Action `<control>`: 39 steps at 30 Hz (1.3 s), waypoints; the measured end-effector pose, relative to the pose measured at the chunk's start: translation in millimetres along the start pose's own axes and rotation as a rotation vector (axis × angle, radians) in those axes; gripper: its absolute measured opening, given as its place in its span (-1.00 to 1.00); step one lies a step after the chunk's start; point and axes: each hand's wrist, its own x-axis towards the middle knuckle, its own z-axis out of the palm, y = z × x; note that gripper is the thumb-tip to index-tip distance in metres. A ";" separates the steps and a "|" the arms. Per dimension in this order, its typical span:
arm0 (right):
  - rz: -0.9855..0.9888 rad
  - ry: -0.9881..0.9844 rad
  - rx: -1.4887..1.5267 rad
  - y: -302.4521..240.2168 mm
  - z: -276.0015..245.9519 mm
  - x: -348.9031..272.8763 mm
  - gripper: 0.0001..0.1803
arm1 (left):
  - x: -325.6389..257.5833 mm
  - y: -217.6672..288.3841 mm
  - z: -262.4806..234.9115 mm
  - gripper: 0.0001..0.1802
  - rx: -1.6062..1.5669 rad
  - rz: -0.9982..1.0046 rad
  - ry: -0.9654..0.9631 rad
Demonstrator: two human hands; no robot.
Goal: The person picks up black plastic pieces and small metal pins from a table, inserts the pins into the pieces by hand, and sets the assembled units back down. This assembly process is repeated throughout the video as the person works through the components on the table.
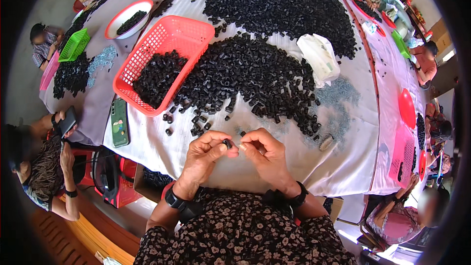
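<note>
Both my hands are held close together above the near edge of a cloth-covered table. My left hand [202, 161] pinches a small black plastic cap [227, 144] between thumb and fingers. Just beside it, my right hand [270, 161] has thumb and forefinger pressed together; whatever it grips is too small to make out. Beyond my hands spreads a heap of similar black caps [240, 73], with a few strays lying nearer me. Small pale bluish pieces [341, 100] are scattered right of the heap.
A red plastic basket [196, 32] partly filled with black caps stands left of the heap. A green-cased phone [119, 122] lies below it. A white plastic bag [319, 59] rests at right, before a larger black pile [279, 5]. Other people sit around the table.
</note>
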 end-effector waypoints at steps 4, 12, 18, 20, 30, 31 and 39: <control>-0.061 0.017 -0.027 4.1 1.4 0.0 -0.89 | -0.3 -4.3 -5.6 -0.79 -0.086 -0.038 0.044; 0.008 0.001 0.050 4.4 5.7 -2.0 -0.88 | -1.6 -7.6 -10.7 -0.86 -0.109 -0.005 0.070; 0.040 0.002 0.088 1.4 7.8 -1.1 -0.89 | -3.2 -4.9 -7.5 -0.87 -0.153 -0.048 0.067; 0.040 0.000 0.081 1.1 8.0 -0.8 -0.89 | -3.2 -4.8 -6.8 -0.87 -0.156 -0.047 0.063; -0.001 -0.089 -0.025 -5.4 4.2 2.8 -0.90 | -3.2 -5.2 -6.4 -0.88 -0.071 -0.047 0.010; 0.000 -0.110 -0.060 -6.7 3.7 3.3 -0.90 | -3.0 -5.8 -7.5 -0.87 -0.048 -0.022 -0.001; 0.142 -0.223 0.074 -9.3 -0.1 7.8 -0.93 | -9.6 -4.9 -13.9 -0.88 0.181 0.011 -0.023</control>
